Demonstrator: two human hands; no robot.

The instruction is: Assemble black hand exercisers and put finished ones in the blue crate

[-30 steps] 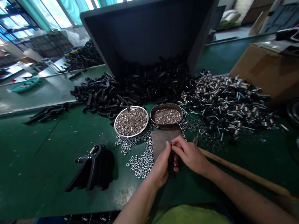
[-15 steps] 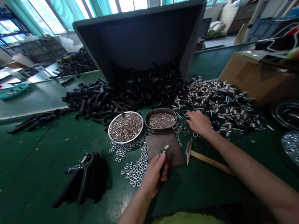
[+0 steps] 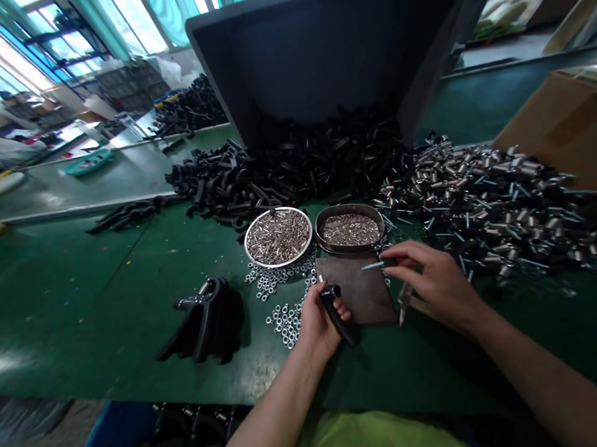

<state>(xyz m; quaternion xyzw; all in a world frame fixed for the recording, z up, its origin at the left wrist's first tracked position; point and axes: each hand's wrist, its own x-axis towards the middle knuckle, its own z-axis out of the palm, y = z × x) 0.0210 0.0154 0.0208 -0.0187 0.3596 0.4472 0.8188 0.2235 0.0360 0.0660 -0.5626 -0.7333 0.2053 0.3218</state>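
Note:
My left hand [image 3: 318, 326] is closed around a black plastic handle part [image 3: 341, 321], with a small shiny metal piece showing near the thumb. It hovers over the front left of a dark flat metal plate [image 3: 356, 280]. Between the thumb and fingertips of my right hand [image 3: 439, 279] is a bolt [image 3: 373, 265], its thin shank pointing left above the plate and its black end at the fingers. Below that hand lies a hammer [image 3: 405, 301], its handle partly hidden. Loose metal nuts [image 3: 287, 321] are scattered left of the plate.
Behind the plate stand a round dish of small metal pins [image 3: 278, 236] and an oval tin [image 3: 349, 229]. A large dark bin [image 3: 320, 55] spills black parts [image 3: 226, 177]. Black-headed bolts and springs [image 3: 497, 200] pile at right. Assembled black clamps [image 3: 208, 321] stand at left.
My right hand has come back from the bolt pile towards the plate, with a bolt in its fingers. My left hand has turned, bringing the black handle into sight. The view has swung left.

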